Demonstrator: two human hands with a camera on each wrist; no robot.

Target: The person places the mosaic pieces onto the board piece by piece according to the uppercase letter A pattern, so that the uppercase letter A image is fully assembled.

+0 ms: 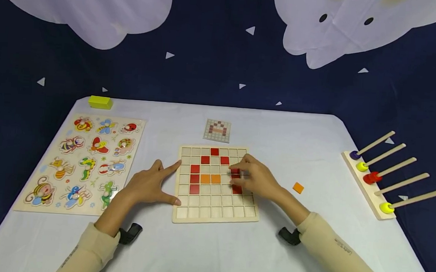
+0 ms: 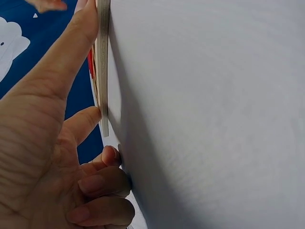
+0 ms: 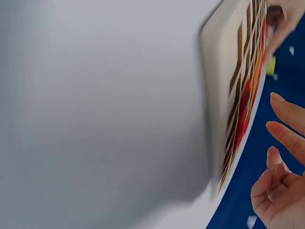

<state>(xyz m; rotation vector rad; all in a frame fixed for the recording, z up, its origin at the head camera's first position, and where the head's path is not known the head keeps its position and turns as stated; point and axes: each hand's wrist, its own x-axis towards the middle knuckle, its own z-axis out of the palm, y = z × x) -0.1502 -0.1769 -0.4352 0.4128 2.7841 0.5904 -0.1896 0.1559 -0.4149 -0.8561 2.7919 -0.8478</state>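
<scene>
A wooden grid board [image 1: 215,213] lies on the white table with several red tiles [image 1: 194,178] and two orange tiles [image 1: 210,178] in its cells. My left hand [image 1: 143,185] touches the board's left edge with thumb and index finger stretched apart; the left wrist view shows its other fingers curled below. Over the right part of the board hovers my right hand [image 1: 258,178], above a column of red tiles. In the right wrist view its fingers [image 3: 288,138] are spread apart, holding nothing. A loose orange tile [image 1: 298,187] lies right of the board.
Behind the board is a small pattern card [image 1: 217,131]. An insect puzzle board [image 1: 61,184] lies at left, with a yellow-green block [image 1: 100,102] beyond it. Along the right edge stands a wooden peg rack [image 1: 365,182] with coloured beads.
</scene>
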